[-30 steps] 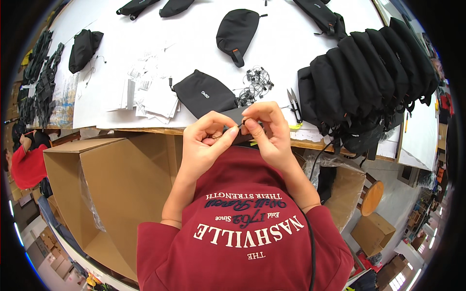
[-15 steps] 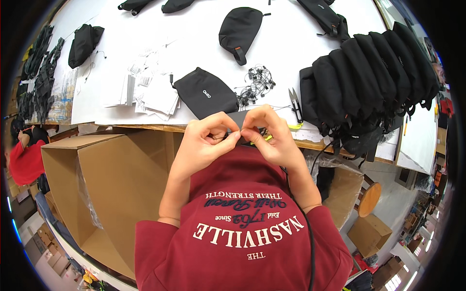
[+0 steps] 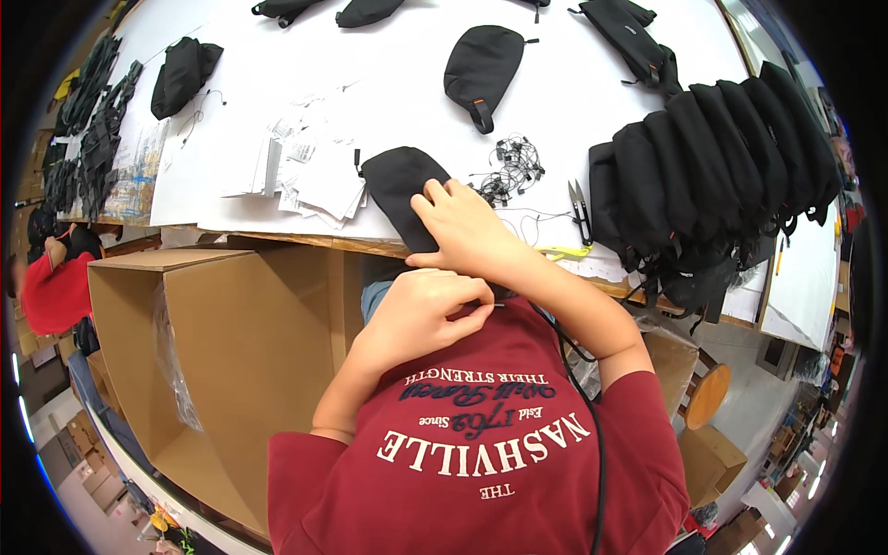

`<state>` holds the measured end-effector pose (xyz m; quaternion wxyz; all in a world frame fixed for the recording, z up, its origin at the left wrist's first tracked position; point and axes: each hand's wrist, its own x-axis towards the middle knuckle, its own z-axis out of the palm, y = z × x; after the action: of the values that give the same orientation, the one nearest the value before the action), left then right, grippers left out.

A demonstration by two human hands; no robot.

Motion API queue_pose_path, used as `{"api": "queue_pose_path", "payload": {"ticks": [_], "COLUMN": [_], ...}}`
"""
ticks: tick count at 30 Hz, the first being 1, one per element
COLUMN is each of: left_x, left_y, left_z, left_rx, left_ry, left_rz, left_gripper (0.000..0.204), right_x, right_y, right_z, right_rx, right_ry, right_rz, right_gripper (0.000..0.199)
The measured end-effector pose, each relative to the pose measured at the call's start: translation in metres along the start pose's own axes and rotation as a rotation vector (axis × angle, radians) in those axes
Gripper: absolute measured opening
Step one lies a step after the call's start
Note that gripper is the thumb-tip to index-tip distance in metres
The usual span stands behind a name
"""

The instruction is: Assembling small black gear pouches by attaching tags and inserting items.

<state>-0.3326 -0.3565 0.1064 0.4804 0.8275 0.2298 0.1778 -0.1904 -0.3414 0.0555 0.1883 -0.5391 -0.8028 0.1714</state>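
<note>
Resting on a black pouch [image 3: 402,194] at the table's [image 3: 573,102] near edge, the right hand [image 3: 467,231] lies flat with fingers spread and slightly curled over the pouch's near end, pressing rather than clamping it. The left hand [image 3: 421,310] sits below the edge, near the chest, thumb and forefinger pinched together on a thin dark cord or pin [image 3: 495,305]; which of the two it is I cannot tell.

The pouch looks soft and light, limp fabric that would fold under a grip, so it is best taken by its near end or by the small tab at its far end. The cord is fine and could slip from the fingertips; a tight pinch close to its end suits it.

Just right of the pouch lies a tangle of cords [image 3: 509,171], then snips [image 3: 581,208]. Paper tags [image 3: 305,166] lie to its left. A row of black bags [image 3: 712,166] stands along the right edge. An open carton [image 3: 222,342] stands below the table.
</note>
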Motion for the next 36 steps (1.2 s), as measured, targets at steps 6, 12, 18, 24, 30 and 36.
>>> {"api": "queue_pose_path", "payload": {"ticks": [6,12,18,24,30,36], "left_x": [0.011,0.021,0.021,0.018,0.015,0.014], "left_y": [-0.006,-0.034,-0.043,-0.039,-0.038,-0.041], "left_z": [-0.021,-0.041,-0.027,-0.035,-0.028,-0.030], "left_rx": [-0.079,0.389,0.529,0.603,0.489,0.564], "left_ry": [0.161,0.270,0.509,0.435,0.407,0.435], "left_rz": [0.132,0.096,0.273,0.360,0.305,0.371], "left_gripper": [0.018,0.040,0.050,0.034,0.033,0.034], "right_x": [-0.013,-0.034,-0.048,-0.054,-0.059,-0.064], "right_y": [0.008,0.007,-0.009,-0.010,-0.015,-0.020], "right_z": [-0.026,-0.077,-0.101,-0.099,-0.103,-0.104], "right_rx": [0.236,0.300,0.349,0.226,0.235,0.230], "right_ry": [0.091,0.237,0.131,0.266,0.229,0.218], "right_rz": [0.226,0.174,0.123,0.059,0.099,0.093], "right_gripper": [0.024,0.013,0.012,0.010,0.013,0.013]}}
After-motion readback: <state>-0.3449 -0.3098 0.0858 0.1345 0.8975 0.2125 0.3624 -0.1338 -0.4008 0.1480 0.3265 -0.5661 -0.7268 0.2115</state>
